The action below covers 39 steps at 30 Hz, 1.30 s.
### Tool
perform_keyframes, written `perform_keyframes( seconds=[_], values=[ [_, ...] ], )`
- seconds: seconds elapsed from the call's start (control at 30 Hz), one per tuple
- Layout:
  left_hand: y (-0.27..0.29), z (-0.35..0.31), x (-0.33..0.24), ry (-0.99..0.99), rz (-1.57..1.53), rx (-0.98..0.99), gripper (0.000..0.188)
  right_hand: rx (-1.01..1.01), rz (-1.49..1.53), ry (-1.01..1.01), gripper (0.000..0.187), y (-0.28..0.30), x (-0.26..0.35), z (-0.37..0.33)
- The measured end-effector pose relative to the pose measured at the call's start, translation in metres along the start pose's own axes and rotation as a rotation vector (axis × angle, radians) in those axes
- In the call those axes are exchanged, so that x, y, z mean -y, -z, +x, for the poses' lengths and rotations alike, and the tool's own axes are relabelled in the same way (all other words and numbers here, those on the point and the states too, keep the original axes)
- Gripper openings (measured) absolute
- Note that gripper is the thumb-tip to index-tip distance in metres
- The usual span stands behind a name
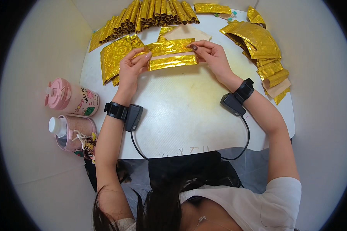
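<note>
Between my hands, above the white table [181, 111], a sheet of gold foil paper [172, 61] is stretched sideways. It shows two long gold bands with a narrow pale strip between them, as if its long edges were folded inward. My left hand [130, 70] pinches its left end, thumb towards me. At the right end, the thumb and fingers of my right hand [216, 59] are closed on the paper. A flat stack of gold foil sheets [112, 61] lies beside my left hand, partly behind it. Just beyond the held sheet lies a pale-backed sheet [187, 32].
Rolled gold foil tubes [150, 13] are piled at the back left. More gold sheets [258, 40] spread along the right side, near a folded gold strip [212, 8] at the back. A pink tumbler [75, 96] and a pink-sleeved bottle [75, 133] stand at the left edge.
</note>
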State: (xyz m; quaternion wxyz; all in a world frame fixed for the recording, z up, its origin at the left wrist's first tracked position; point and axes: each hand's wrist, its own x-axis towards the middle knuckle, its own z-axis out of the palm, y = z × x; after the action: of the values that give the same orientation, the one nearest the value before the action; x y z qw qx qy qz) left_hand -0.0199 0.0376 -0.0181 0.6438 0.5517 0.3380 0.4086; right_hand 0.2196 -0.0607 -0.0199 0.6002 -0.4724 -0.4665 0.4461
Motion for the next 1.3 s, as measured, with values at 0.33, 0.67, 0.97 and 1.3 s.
perform_keyframes(
  seconds=[0.33, 0.67, 0.97, 1.3],
  values=[
    [0.007, -0.002, -0.004, 0.052, -0.014, 0.128, 0.034, 0.03, -0.003, -0.076, 0.029, 0.0, 0.012, -0.003],
    [0.018, 0.001, 0.0, 0.082, -0.101, 0.244, 0.021, 0.094, 0.076, -0.163, 0.023, 0.014, 0.009, 0.001],
    [0.021, 0.0, 0.0, 0.064, -0.102, 0.274, 0.018, 0.101, 0.079, -0.142, 0.025, 0.007, 0.017, -0.003],
    [0.021, 0.001, 0.004, 0.113, -0.164, 0.307, 0.01, 0.203, 0.155, -0.108, 0.019, 0.019, 0.004, 0.002]
  ],
)
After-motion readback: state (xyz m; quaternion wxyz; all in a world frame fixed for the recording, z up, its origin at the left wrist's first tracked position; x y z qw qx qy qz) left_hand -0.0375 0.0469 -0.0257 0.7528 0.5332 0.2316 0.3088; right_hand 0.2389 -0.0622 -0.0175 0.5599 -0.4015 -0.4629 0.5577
